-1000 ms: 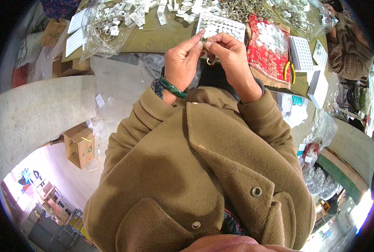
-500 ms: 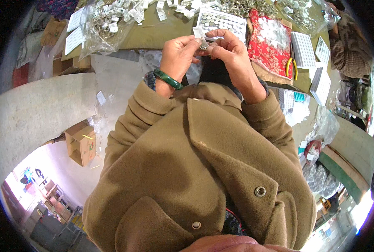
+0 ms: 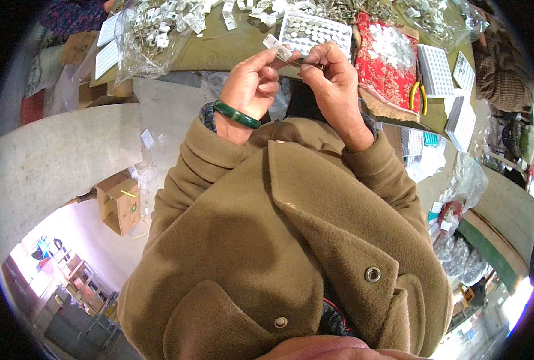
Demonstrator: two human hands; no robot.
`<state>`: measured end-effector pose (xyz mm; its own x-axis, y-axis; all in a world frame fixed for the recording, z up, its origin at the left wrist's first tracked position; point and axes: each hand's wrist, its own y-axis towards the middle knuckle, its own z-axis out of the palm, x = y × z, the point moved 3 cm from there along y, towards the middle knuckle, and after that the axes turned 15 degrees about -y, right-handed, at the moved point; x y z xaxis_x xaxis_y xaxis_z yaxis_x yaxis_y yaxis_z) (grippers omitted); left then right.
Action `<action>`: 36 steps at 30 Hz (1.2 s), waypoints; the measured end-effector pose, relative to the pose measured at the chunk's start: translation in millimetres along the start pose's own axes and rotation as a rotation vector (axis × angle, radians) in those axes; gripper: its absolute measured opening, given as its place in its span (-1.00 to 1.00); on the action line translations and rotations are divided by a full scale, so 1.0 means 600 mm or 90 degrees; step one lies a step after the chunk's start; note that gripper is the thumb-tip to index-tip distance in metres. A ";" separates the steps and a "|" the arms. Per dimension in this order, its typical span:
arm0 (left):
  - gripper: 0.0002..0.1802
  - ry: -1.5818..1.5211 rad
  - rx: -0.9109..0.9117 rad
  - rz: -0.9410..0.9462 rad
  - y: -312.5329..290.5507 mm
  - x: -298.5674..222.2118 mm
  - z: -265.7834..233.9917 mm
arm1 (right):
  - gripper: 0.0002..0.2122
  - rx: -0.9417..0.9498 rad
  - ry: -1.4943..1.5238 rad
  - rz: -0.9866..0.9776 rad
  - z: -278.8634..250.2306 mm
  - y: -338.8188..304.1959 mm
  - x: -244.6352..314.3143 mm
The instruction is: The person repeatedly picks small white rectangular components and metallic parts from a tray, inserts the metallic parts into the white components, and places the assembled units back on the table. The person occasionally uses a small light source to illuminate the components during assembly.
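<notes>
My left hand (image 3: 252, 87), with a green bangle (image 3: 237, 114) at its wrist, pinches a small white tag (image 3: 273, 43) between thumb and forefinger. The tag's far end sticks up past the fingertips, tilted to the left. My right hand (image 3: 334, 81) is closed in a pinch just to the right of it. A thin strand (image 3: 295, 63) runs between the two hands, too fine to make out clearly. Both hands are held above the near edge of the table. Beyond them lies a white tray (image 3: 346, 53) with several rows of small round pieces.
At the far left, a clear plastic bag (image 3: 141, 63) holds metal chains and white tags. Right of my hands lies a red patterned cloth (image 3: 372, 81) with yellow-handled pliers (image 3: 418, 99) at its edge. White perforated trays (image 3: 435, 71) stand farther right. A cardboard box (image 3: 120, 207) sits lower left.
The white tag has tipped leftward and up, away from the right hand. My left hand has turned palm up more, and my right fingers have curled into a tighter pinch.
</notes>
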<state>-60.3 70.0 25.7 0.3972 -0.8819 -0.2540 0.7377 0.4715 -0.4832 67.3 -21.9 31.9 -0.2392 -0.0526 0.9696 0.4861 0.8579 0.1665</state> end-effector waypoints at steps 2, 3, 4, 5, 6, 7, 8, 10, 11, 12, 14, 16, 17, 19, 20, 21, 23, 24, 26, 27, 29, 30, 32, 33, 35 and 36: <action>-0.74 -0.059 0.005 -0.034 0.000 0.001 -0.001 | -0.92 0.005 0.001 0.001 0.000 -0.001 -0.005; -0.73 -0.093 0.003 -0.055 0.000 0.002 -0.002 | -0.92 0.003 0.019 0.009 0.000 0.001 -0.008; -0.72 -0.126 0.001 -0.077 0.000 0.003 -0.003 | -0.92 -0.006 0.034 0.011 -0.001 0.002 -0.010; -0.71 -0.143 0.006 -0.081 0.000 0.002 -0.003 | -0.92 -0.002 0.053 0.021 -0.001 0.002 -0.012; -0.70 -0.159 0.011 -0.086 0.001 0.003 -0.004 | -0.92 -0.006 0.068 0.024 -0.002 0.002 -0.013; -0.70 -0.178 0.018 -0.093 0.002 0.004 -0.004 | -0.91 -0.005 0.079 0.020 -0.003 0.001 -0.014; -0.69 -0.177 0.002 -0.096 0.004 0.005 -0.006 | -0.91 -0.003 0.036 0.019 -0.006 -0.001 -0.014; -0.69 -0.183 -0.007 -0.106 0.009 0.010 -0.008 | -0.91 0.009 -0.062 0.000 -0.016 -0.004 -0.012; -0.69 -0.130 -0.012 -0.092 0.011 0.013 -0.011 | -0.91 0.012 -0.080 0.003 -0.019 -0.008 -0.013; -0.68 -0.081 -0.001 -0.077 0.012 0.016 -0.012 | -0.90 0.012 -0.106 0.008 -0.023 -0.012 -0.014; -0.68 -0.001 0.030 -0.063 0.014 0.022 -0.011 | -0.89 0.022 -0.178 0.015 -0.037 -0.022 -0.015; -0.67 0.065 0.043 -0.060 0.014 0.027 -0.010 | -0.87 -0.045 -0.218 -0.022 -0.052 -0.028 -0.015; -0.66 0.064 0.081 -0.079 0.014 0.029 -0.007 | -0.88 -0.059 -0.262 -0.025 -0.063 -0.027 -0.016; -0.67 0.196 0.060 -0.042 0.016 0.037 -0.007 | -0.90 -0.080 -0.355 -0.019 -0.090 -0.023 -0.021; -0.68 0.259 0.054 -0.021 0.016 0.041 -0.006 | -0.93 -0.118 -0.367 -0.005 -0.104 -0.018 -0.024; -0.73 0.290 0.061 -0.011 0.016 0.043 -0.005 | -0.92 -0.140 -0.399 -0.005 -0.115 -0.012 -0.026; -0.77 0.307 0.058 -0.018 0.019 0.051 -0.004 | -0.91 -0.148 -0.505 -0.008 -0.137 0.009 -0.031; -0.79 0.312 0.061 -0.022 0.021 0.056 -0.004 | -0.90 -0.153 -0.536 -0.032 -0.141 0.020 -0.033; -0.83 0.361 0.047 -0.028 0.025 0.066 -0.007 | -0.88 -0.161 -0.597 -0.071 -0.145 0.039 -0.036; -0.83 0.373 0.057 -0.031 0.027 0.072 -0.008 | -0.88 -0.155 -0.588 -0.073 -0.144 0.045 -0.040; -0.83 0.382 0.067 -0.042 0.031 0.083 -0.009 | -0.88 -0.159 -0.628 -0.087 -0.136 0.054 -0.045; -0.82 0.383 0.082 -0.055 0.032 0.086 -0.009 | -0.88 -0.162 -0.645 -0.101 -0.132 0.056 -0.047; -0.81 0.406 0.061 -0.102 0.033 0.091 -0.013 | -0.88 -0.148 -0.686 -0.110 -0.124 0.058 -0.052; -0.79 0.389 0.058 -0.115 0.034 0.091 -0.013 | -0.89 -0.141 -0.705 -0.113 -0.122 0.059 -0.053; -0.79 0.389 0.029 -0.122 0.037 0.086 -0.013 | -0.88 -0.137 -0.726 -0.153 -0.119 0.060 -0.052; -0.78 0.389 0.014 -0.125 0.039 0.084 -0.013 | -0.88 -0.134 -0.735 -0.171 -0.119 0.061 -0.051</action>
<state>-27.1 36.8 -4.9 -0.1243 -0.7927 -0.5969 0.7792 0.2944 -0.5533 152.1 -25.4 21.3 -0.9129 0.3640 0.1849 0.4075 0.7834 0.4693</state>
